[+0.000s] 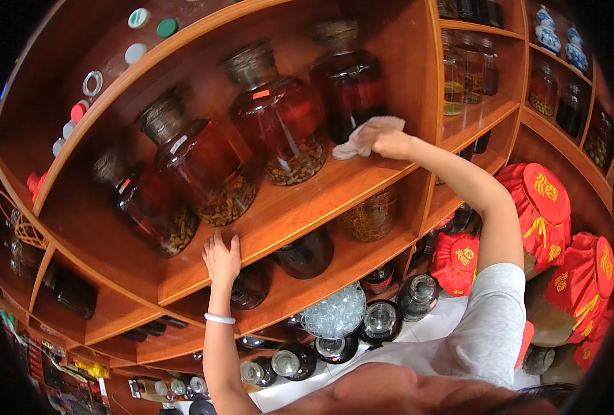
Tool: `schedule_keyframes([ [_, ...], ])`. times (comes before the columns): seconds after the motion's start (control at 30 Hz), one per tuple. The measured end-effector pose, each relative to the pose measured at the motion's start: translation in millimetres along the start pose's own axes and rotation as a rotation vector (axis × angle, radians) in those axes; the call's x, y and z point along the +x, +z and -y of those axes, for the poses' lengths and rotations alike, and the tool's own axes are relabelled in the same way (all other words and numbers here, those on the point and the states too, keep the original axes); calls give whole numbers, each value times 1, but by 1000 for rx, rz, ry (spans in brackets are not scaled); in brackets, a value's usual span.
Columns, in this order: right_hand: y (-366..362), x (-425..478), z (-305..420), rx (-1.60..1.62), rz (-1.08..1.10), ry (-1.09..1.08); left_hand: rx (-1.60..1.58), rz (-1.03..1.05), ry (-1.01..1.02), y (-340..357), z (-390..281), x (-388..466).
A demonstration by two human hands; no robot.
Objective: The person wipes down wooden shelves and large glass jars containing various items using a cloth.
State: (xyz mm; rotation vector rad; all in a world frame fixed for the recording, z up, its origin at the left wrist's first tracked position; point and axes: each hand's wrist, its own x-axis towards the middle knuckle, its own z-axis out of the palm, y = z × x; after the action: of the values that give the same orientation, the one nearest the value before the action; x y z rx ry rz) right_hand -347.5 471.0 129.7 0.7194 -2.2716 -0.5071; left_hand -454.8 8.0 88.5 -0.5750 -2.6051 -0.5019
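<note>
My right hand [391,143] is closed on a pale pinkish cloth [346,150], which lies against the wooden shelf board [291,207]. Just behind the cloth stands a stoppered glass jar [353,78] of dark red liquid. To its left, a large glass jar [281,116] with an orange sticker has brown pieces settled at its bottom. Two similar jars, one with a white label [203,166] and one further left [151,199], stand on the same board. My left hand [223,258] rests on the board's front edge, fingers somewhat spread, below the white-labelled jar. It holds nothing.
Loose caps [167,27] lie on the shelf above. Below are more dark jars [307,254] and a bowl of clear small glassy items [334,311]. Glass bottles [292,359] stand on the floor. Red-cloth-covered jars [540,207] stand at right, beside an upright divider [432,104].
</note>
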Motion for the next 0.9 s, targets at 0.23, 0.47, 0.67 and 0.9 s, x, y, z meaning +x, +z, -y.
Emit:
schedule_keyframes([
  [0.23,-103,54,-69,-296,-627,538,71,29,17,2,-5,1],
  [0.47,-55,75,-100,311,-536,1169,61,17,26,5,-1,3],
  [0.67,-58,79,-137,249,-279,1318,67,58,9,5,-1,4],
  [0.9,-14,57,-67,125,-936,1053,99,74,-11,5,0,1],
])
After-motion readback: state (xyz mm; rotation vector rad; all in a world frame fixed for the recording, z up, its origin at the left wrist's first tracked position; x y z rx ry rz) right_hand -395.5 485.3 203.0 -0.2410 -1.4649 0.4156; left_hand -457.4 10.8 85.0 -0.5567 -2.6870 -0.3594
